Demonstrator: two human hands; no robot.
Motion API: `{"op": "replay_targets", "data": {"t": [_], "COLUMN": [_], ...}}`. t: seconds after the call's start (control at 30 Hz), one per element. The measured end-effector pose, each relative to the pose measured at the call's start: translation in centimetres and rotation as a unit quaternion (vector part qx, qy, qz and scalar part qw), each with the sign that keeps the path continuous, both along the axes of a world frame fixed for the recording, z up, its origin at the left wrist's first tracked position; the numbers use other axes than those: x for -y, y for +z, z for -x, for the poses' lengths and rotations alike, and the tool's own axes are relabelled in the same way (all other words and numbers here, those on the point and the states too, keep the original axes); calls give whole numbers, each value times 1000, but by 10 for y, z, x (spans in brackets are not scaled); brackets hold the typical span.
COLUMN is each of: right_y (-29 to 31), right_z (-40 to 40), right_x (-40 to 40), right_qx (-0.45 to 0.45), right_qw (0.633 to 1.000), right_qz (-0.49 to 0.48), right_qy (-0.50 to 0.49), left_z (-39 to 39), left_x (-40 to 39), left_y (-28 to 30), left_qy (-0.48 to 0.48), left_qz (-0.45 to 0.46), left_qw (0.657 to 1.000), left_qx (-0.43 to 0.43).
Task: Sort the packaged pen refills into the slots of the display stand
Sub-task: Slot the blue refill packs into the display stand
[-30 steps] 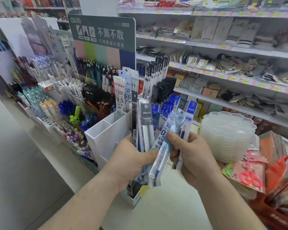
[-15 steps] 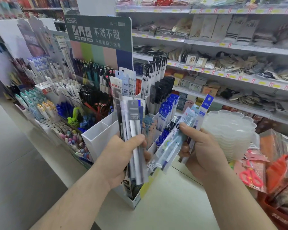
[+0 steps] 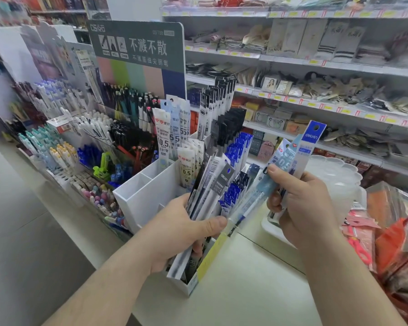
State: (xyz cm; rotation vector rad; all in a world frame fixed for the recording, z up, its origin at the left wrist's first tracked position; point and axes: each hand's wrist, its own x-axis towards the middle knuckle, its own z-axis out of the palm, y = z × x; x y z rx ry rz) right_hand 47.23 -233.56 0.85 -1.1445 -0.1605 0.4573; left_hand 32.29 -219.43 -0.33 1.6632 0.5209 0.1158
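Left hand (image 3: 181, 227) gripping glossy flat refill packs (image 3: 212, 191), right hand (image 3: 302, 203) pinching slim packets (image 3: 290, 161)

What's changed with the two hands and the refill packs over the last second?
The hands drew apart: the left hand carried its bundle of grey packs left, over the white display stand; the right hand took its light-blue packs right and up. Both grips held, and nothing was slotted or released.

Lighting: bright, even, diffuse; shadows faint. Mild glare noted on shelves (image 3: 316, 67) at 1 o'clock. Wide-angle bending seen at edges. Soft blur recorded at 9 and 3 o'clock; centre sharp.
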Motion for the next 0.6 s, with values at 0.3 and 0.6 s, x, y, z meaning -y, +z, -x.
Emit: {"op": "replay_targets", "data": {"t": [0.3, 0.6], "right_y": [-9, -15], "right_z": [-3, -1], "right_x": [1, 5], "right_qx": [30, 57], "right_qw": [998, 989], "right_qz": [13, 36], "right_qy": [51, 130], "left_z": [-6, -2], "left_x": [5, 5], "left_y": [-13, -10], "left_qy": [11, -37], "left_qz": [24, 29], "left_qw": [1000, 999], "left_qx": [3, 23]}}
